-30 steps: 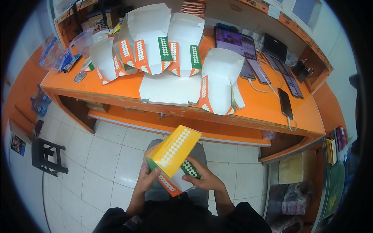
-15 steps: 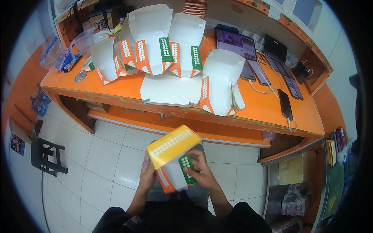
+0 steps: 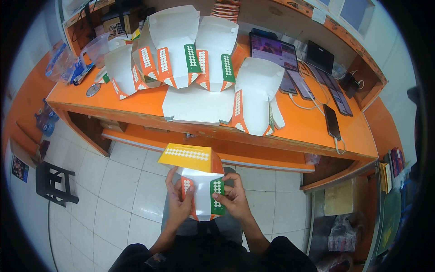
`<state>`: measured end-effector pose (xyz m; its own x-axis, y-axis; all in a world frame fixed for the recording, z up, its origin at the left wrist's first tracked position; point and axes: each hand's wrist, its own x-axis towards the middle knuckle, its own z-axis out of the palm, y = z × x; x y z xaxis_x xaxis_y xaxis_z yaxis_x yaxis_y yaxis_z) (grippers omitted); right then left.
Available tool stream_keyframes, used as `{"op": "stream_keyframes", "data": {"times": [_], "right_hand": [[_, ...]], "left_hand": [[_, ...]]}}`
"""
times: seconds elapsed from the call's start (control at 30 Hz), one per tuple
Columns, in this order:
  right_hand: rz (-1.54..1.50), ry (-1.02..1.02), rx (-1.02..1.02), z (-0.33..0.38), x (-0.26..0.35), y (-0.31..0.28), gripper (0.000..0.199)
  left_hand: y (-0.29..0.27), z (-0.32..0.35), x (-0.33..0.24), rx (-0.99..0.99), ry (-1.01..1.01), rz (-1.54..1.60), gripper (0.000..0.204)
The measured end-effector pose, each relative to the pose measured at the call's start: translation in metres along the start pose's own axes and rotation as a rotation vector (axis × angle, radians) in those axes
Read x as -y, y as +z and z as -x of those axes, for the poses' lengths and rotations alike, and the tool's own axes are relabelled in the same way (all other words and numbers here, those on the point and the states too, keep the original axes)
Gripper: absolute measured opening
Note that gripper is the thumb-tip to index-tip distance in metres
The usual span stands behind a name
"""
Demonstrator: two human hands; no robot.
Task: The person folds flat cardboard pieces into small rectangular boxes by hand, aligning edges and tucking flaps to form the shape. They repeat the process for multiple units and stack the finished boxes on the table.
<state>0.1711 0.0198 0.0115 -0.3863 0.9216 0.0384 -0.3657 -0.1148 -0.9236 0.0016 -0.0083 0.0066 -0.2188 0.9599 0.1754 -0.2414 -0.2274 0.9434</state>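
Observation:
Over my lap I hold a folding paper food box with a white inside, an orange side panel, a green side panel and a yellow lid flap tilted away at the top. My left hand grips the orange side, thumb on the panel. On the green side my right hand pinches the wall, its thumb on the panel and its fingers behind. Ahead on the orange counter, several similar open boxes stand grouped, with another open box to their right. White flat cartons lie beneath them.
Phones, a laptop and cables crowd the counter's right, with one black phone near its front edge. Plastic bags and a clear tub are at the left. A black stool stands on the floor at left; shelves with packages are at right.
The box has turned so its lid flap leans further left and its inside faces me more squarely. My left thumb has come round onto the orange panel. The right hand keeps its grip.

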Motion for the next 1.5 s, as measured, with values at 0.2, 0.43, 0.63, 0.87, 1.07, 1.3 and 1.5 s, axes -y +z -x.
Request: {"op": "stream_keyframes", "data": {"times": [0.2, 0.43, 0.63, 0.87, 1.07, 1.3, 1.5], "right_hand": [[0.069, -0.096, 0.071, 0.002, -0.001, 0.001, 0.04], [0.192, -0.152, 0.096, 0.005, 0.013, 0.001, 0.037], [0.37, -0.252, 0.099, -0.004, 0.011, -0.015, 0.026], [0.425, -0.415, -0.21, -0.017, 0.004, -0.014, 0.047], [0.368, -0.288, -0.001, -0.008, 0.02, -0.007, 0.085], [0.208, -0.231, 0.029, -0.006, 0.012, -0.017, 0.11], [0.145, -0.174, -0.154, 0.012, -0.004, -0.034, 0.096]], "left_hand": [[-0.007, -0.005, -0.013, 0.027, -0.169, 0.058, 0.063], [-0.018, -0.006, -0.007, 0.117, -0.179, -0.074, 0.039], [-0.022, 0.002, -0.001, 0.02, -0.048, -0.31, 0.019], [-0.015, 0.006, 0.004, -0.133, 0.409, -0.625, 0.02], [-0.014, -0.002, -0.017, 0.086, 0.597, -0.889, 0.023], [0.004, -0.015, -0.018, 0.357, 0.716, -0.416, 0.047], [0.024, -0.009, -0.019, 0.666, 0.714, -0.103, 0.053]]}}
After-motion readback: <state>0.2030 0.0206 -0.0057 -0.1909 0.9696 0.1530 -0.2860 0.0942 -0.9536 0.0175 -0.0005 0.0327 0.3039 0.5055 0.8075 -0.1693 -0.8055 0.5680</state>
